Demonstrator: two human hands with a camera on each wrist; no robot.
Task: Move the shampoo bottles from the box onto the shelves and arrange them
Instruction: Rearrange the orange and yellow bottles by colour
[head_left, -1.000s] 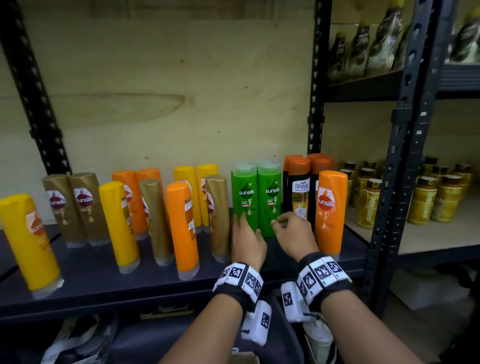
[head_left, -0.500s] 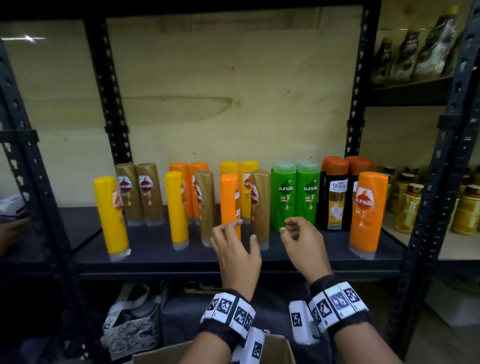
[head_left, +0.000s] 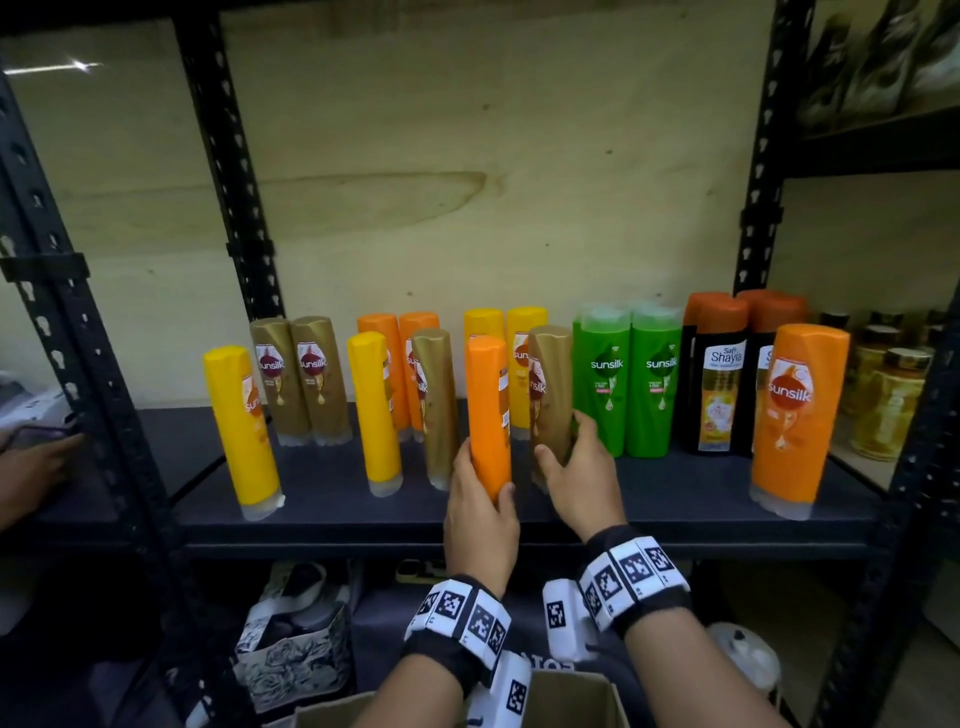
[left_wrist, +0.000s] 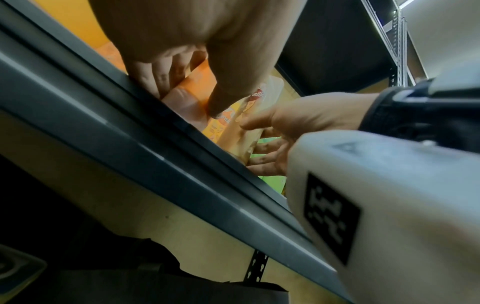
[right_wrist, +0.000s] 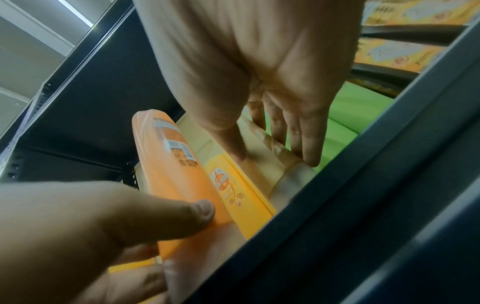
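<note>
On shelf (head_left: 649, 499), smooth orange bottle (head_left: 487, 410), left hand (head_left: 480, 512)

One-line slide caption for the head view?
Left hand grips an orange bottle, right hand a gold bottle, on the shelf.

the shelf (head_left: 649, 499) carries bottles standing in a back row and a front row. the left hand (head_left: 480, 512) grips one front-row bottle (head_left: 488, 415), and just to its right the right hand (head_left: 576, 473) holds a second bottle (head_left: 548, 395). a box (head_left: 566, 701) sits below the shelf, nearest the person.
</note>
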